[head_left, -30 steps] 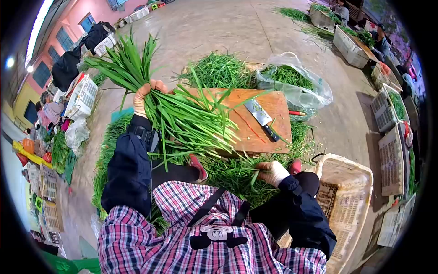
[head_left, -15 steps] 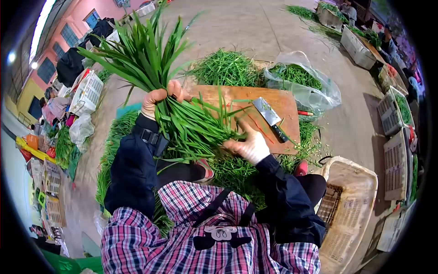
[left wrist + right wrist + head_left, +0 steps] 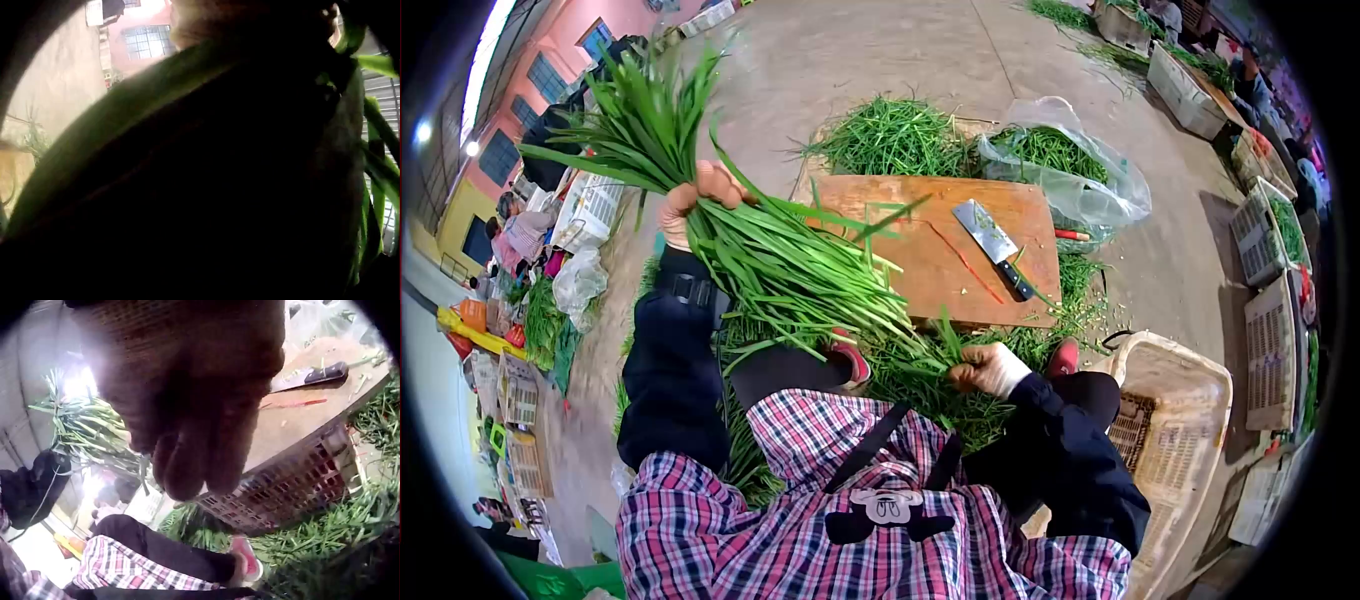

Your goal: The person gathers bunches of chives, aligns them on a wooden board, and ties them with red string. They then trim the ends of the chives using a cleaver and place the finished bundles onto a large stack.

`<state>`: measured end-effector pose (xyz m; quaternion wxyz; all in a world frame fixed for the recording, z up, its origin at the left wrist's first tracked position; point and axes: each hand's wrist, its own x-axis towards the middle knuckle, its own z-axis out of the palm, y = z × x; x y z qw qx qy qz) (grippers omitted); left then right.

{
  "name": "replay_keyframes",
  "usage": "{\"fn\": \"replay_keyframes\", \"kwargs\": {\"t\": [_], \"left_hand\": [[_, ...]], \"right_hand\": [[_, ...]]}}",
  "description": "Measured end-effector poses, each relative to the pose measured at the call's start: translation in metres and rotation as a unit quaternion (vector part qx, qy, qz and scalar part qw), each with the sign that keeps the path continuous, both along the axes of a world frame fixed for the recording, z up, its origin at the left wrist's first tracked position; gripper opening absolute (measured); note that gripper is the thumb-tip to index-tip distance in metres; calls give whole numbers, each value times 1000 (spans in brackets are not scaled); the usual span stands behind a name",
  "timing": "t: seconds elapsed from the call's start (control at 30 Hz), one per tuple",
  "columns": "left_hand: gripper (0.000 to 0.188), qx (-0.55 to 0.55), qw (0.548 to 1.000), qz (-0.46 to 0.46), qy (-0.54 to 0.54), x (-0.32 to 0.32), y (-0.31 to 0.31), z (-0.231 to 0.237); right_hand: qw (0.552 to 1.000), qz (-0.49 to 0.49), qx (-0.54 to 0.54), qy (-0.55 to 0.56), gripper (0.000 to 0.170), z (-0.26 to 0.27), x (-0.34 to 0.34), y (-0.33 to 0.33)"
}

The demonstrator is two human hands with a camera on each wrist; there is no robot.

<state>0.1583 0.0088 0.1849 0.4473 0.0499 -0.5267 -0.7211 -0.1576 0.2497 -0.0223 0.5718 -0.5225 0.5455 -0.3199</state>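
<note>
A broad grey concrete floor (image 3: 870, 60) spread out under everything, running to the far side. On it at near right stood a long, dirty off-white plastic crate (image 3: 1185, 430) with slatted walls. Loose cut greens (image 3: 900, 395) lay in a thick litter around the red shoes (image 3: 852, 366) of the person, who wore a pink, white and navy checked garment (image 3: 770, 480). In the middle, a flat brown wooden board (image 3: 955, 300) rested on a lattice-sided crate (image 3: 294, 494) (only the right wrist view showed that side clearly). A heap of thin green leaves (image 3: 895, 140) sat beyond the board, and a clear plastic bag (image 3: 1100, 215) of similar leaves stood at its far right corner.

The large bunch of long, flat green leaves with paler stalks (image 3: 800, 265) was held up left of the board, partly over its left edge, leafy tips pointing far left and stalk ends near right. The grip of the left hand (image 3: 703, 200) was clamped around the bunch. The right hand (image 3: 990, 370), just off the board's near edge, had its fingertips together on a small tuft of green blades (image 3: 946, 345) beside the stalk ends.

A steel cleaver with a black handle (image 3: 990, 240) lay on the right part of the board, handle toward the near right. Just left of it lay a thin red strip (image 3: 966, 263).
</note>
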Motion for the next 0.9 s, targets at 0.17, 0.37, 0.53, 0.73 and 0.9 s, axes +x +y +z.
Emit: {"fn": "replay_keyframes", "kwargs": {"t": [0.17, 0.37, 0.53, 0.73, 0.9], "left_hand": [[41, 4, 993, -103, 63, 20, -11, 11], [31, 0, 997, -58, 41, -6, 18, 21], [30, -16, 987, -154, 35, -27, 29, 28], [29, -10, 987, -156, 26, -11, 33, 35], [20, -124, 978, -166, 12, 7, 22, 27]], "right_hand": [[880, 225, -7, 418, 38, -4, -27, -1], [889, 61, -294, 346, 71, 117, 3, -29], [827, 90, -379, 405, 54, 123, 42, -62], [839, 165, -342, 389, 21, 53, 34, -37], [820, 287, -18, 495, 53, 31, -10, -15]]}}
